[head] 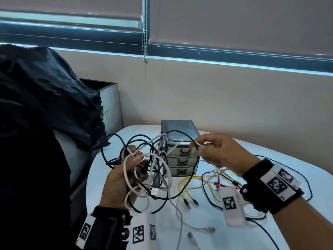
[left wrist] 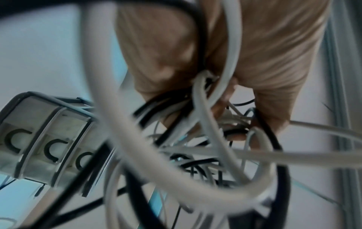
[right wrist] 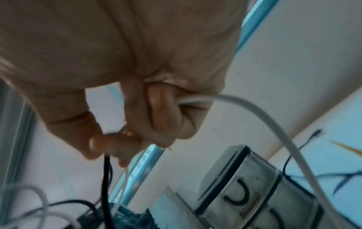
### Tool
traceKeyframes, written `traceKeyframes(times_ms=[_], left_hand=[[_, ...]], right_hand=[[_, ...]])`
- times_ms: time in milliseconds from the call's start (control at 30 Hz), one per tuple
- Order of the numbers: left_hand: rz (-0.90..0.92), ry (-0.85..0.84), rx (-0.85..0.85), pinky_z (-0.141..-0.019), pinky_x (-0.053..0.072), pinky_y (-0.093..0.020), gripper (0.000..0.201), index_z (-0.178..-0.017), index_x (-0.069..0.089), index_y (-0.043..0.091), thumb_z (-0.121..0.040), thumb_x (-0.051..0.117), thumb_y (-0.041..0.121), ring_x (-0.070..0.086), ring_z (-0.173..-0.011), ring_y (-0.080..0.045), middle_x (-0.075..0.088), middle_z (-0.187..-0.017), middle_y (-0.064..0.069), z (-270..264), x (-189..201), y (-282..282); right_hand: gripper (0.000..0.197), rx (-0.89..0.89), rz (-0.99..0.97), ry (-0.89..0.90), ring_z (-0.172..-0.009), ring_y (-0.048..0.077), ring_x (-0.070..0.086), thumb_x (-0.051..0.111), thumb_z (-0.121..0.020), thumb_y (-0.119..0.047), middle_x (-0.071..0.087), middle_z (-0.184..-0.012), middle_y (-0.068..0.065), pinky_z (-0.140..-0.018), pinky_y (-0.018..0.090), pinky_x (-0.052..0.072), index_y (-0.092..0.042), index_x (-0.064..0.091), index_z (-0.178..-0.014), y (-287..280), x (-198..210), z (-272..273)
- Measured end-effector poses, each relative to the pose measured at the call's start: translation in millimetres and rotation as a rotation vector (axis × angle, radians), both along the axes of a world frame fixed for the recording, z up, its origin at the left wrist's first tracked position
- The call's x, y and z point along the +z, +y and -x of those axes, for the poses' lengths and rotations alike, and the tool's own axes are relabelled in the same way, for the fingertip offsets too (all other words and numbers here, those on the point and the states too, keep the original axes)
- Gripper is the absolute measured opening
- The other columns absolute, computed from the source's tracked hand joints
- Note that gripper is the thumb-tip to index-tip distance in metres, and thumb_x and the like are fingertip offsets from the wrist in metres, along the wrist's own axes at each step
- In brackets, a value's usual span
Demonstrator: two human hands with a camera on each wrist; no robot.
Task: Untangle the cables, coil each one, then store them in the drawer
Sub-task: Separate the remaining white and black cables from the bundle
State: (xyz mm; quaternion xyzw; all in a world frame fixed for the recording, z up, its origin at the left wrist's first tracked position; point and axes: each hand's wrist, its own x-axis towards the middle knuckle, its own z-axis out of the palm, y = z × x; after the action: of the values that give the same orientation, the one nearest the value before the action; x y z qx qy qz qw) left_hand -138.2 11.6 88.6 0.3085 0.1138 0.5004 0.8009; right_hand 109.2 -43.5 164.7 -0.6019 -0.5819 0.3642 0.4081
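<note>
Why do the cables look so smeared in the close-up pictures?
Left wrist view: white loops of the cable tangle sit close to the lens, soft and smeared. Right wrist view: the right hand and white cable are blurred too. Head view: sharper, though dim at left.

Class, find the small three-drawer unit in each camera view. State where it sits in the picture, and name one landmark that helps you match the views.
Head: the drawer unit stands at centre on the white table, behind the held cables.
Left wrist: the drawer unit is at lower left, tilted, partly behind blurred cables.
Right wrist: the drawer unit is at lower right, tilted.
Shared landmark: the dark curved drawer handles.
</note>
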Motion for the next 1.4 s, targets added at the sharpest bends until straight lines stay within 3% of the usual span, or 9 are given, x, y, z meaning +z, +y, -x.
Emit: traceKeyframes(times_ms=[167, 367, 467, 600, 700, 900, 1067, 1267, 1400], left_hand=[[0.147, -0.100, -0.036, -0.041, 0.054, -0.032, 0.062, -0.084, 0.068, 0.016, -0.031, 0.100, 0.015, 0.066, -0.052, -0.020, 0.067, -0.072, -0.003, -6, -3, -2], [0.553, 0.178, -0.164, -0.057, 0.049, -0.032, 0.030, -0.090, 0.067, 0.015, -0.065, 0.080, 0.025, 0.058, -0.069, -0.025, 0.063, -0.088, -0.010, -25, -41, -2], [0.699, 0.112, -0.251, -0.082, 0.053, -0.049, 0.041, -0.109, 0.062, 0.014, -0.075, 0.068, 0.036, 0.061, -0.099, -0.037, 0.063, -0.129, -0.019, -27, -53, -15], [0.614, 0.096, -0.228, -0.090, 0.052, -0.060, 0.058, -0.115, 0.068, 0.008, -0.078, 0.072, 0.053, 0.069, -0.088, -0.039, 0.069, -0.111, -0.021, -33, -60, -22], [0.461, 0.160, -0.187, -0.098, 0.048, -0.063, 0.070, -0.125, 0.068, 0.014, -0.074, 0.071, 0.061, 0.067, -0.108, -0.041, 0.069, -0.121, -0.019, -41, -56, -27], [0.327, 0.343, -0.031, -0.076, 0.056, -0.045, 0.093, -0.137, 0.052, 0.015, -0.061, 0.091, 0.050, 0.069, -0.102, -0.035, 0.069, -0.123, -0.016, -51, -46, -27], [0.215, 0.393, 0.232, -0.054, 0.043, -0.025, 0.031, -0.104, 0.067, 0.013, -0.075, 0.074, 0.003, 0.057, -0.050, -0.014, 0.068, -0.077, -0.005, -50, -31, -19], [-0.011, 0.460, 0.408, -0.052, 0.051, -0.023, 0.018, -0.093, 0.069, -0.003, -0.076, 0.075, -0.009, 0.063, -0.066, -0.020, 0.070, -0.078, -0.014, -48, -28, -23], [-0.111, 0.529, 0.466, -0.052, 0.046, -0.018, 0.016, -0.082, 0.065, 0.000, -0.075, 0.078, -0.007, 0.054, -0.058, -0.009, 0.063, -0.065, 0.000, -56, -30, -31]], right_hand=[[0.025, -0.001, 0.043, -0.131, -0.044, 0.008, 0.035, 0.051, -0.101, -0.017, 0.045, -0.049, -0.008, -0.046, 0.020, 0.027, -0.009, 0.074, -0.095, 3, 6, 12], [0.032, -0.177, -0.198, -0.021, -0.040, 0.006, 0.028, 0.047, -0.103, -0.017, 0.039, -0.049, -0.004, -0.042, 0.016, 0.025, -0.006, 0.061, -0.077, 12, 27, 33], [0.034, -0.177, -0.257, -0.060, -0.044, 0.009, 0.031, 0.045, -0.103, -0.019, 0.044, -0.053, 0.000, -0.045, 0.020, 0.028, -0.007, 0.060, -0.076, 14, 30, 46], [0.033, -0.202, -0.418, -0.189, -0.048, 0.011, 0.035, 0.045, -0.103, -0.022, 0.048, -0.060, 0.007, -0.048, 0.025, 0.030, -0.009, 0.061, -0.076, 7, 36, 58], [0.032, -0.027, -0.297, -0.305, -0.048, 0.010, 0.037, 0.046, -0.102, -0.022, 0.047, -0.058, 0.003, -0.051, 0.027, 0.032, -0.010, 0.063, -0.078, 3, 43, 69], [0.031, 0.145, -0.199, -0.169, -0.053, 0.020, 0.041, 0.048, -0.102, -0.018, 0.053, -0.056, 0.005, -0.056, 0.032, 0.035, -0.001, 0.064, -0.082, -10, 47, 89], [0.026, 0.069, -0.092, -0.167, -0.056, 0.019, 0.048, 0.054, -0.098, -0.019, 0.055, -0.057, 0.004, -0.062, 0.034, 0.039, -0.011, 0.066, -0.077, -9, 46, 82], [0.017, -0.063, 0.008, -0.447, -0.059, 0.007, 0.057, 0.070, -0.085, -0.035, 0.060, -0.067, -0.011, -0.062, 0.026, 0.044, -0.019, 0.064, -0.086, -2, 31, 66], [0.031, -0.167, -0.055, -0.495, -0.058, 0.015, 0.055, 0.067, -0.088, -0.037, 0.062, -0.069, 0.002, -0.056, 0.031, 0.043, -0.007, 0.062, -0.083, 7, 25, 65]])
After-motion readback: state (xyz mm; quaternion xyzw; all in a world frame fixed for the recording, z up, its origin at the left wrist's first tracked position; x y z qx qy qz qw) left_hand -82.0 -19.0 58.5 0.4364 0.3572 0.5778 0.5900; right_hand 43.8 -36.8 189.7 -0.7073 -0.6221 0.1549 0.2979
